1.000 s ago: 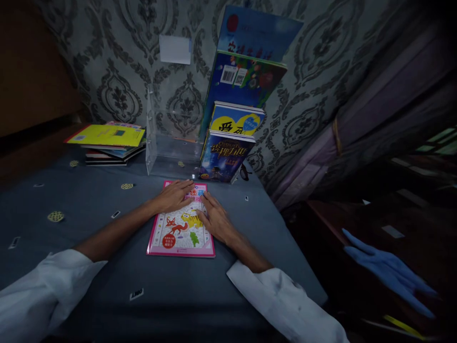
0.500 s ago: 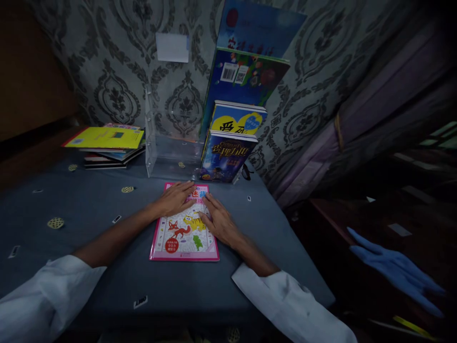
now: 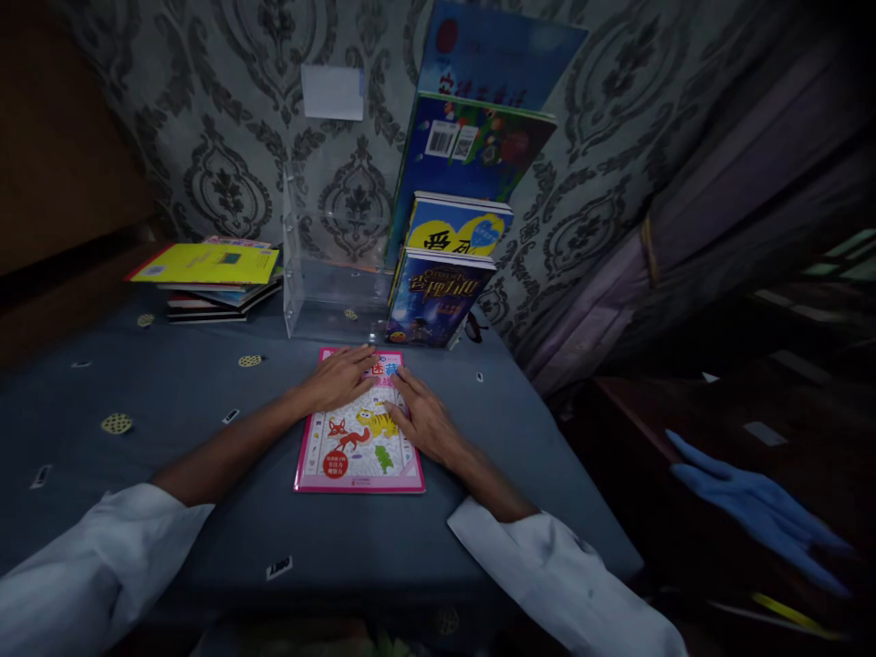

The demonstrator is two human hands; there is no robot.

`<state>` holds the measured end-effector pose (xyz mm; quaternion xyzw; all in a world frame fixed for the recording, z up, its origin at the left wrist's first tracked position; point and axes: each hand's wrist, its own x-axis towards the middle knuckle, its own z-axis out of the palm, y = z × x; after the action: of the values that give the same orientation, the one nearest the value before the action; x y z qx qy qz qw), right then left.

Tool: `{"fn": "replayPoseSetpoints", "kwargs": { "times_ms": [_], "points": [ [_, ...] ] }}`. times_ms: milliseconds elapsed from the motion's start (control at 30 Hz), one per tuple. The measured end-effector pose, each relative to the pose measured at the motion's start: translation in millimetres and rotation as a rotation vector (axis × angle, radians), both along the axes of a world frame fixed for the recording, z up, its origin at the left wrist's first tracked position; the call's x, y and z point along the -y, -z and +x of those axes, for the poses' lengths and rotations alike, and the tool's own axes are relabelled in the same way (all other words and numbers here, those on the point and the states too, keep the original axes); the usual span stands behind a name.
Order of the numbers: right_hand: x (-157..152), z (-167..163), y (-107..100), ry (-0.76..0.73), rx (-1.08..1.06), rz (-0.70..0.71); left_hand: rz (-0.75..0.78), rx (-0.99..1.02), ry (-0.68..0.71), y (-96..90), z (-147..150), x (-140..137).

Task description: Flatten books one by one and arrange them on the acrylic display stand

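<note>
A pink-bordered children's book point(image 3: 359, 456) lies face up on the cloth-covered table, with a red fox and a yellow striped cat on its cover. Flat across its upper left part rests my left hand point(image 3: 338, 380), fingers stretched out. My right hand point(image 3: 428, 418) lies on its right edge, fingers extended and thumb apart. Part of the title is hidden under the hands. Just behind the book stands a clear acrylic rack point(image 3: 328, 315). Its right side holds several upright books, the front one a dark blue book point(image 3: 438, 299).
A yellow book point(image 3: 219, 263) tops a stack at the back left. Right of the rack, dark-framed glasses point(image 3: 474, 327) lie partly hidden. A white card point(image 3: 333, 91) is at the rack's top. Beyond the table's right edge are a blue glove point(image 3: 753, 506) and a tied curtain point(image 3: 616, 246).
The view has shifted slightly, so the table and its things appear a little further right. Both hands stay flat on the pink-bordered book.
</note>
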<state>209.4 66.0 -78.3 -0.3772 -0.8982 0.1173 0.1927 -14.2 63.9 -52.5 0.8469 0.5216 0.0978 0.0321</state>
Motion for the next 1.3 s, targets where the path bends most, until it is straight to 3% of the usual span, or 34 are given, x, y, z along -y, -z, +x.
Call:
{"fn": "replayPoseSetpoints", "kwargs": {
  "times_ms": [233,533,700,933,1300],
  "points": [
    [-4.2,0.1,3.1,-0.011,-0.019,0.002,-0.01,0.01,-0.004,-1.5,0.2,1.5],
    [-49.1,-25.6,-4.9,0.044,0.03,-0.044,-0.01,0.054,-0.009,-0.8,0.1,1.0],
    [-53.6,-28.2,-1.1,0.079,0.044,-0.04,0.026,0.101,-0.001,6.0,-2.9,-3.7],
    [-20.6,-18.5,5.7,0.106,0.065,-0.006,0.024,0.145,0.007,11.5,-5.4,-5.4],
    [77.8,19.7,8.0,0.019,-0.004,0.021,0.079,0.237,0.005,17.2,-6.3,-4.8]
  ]
}}
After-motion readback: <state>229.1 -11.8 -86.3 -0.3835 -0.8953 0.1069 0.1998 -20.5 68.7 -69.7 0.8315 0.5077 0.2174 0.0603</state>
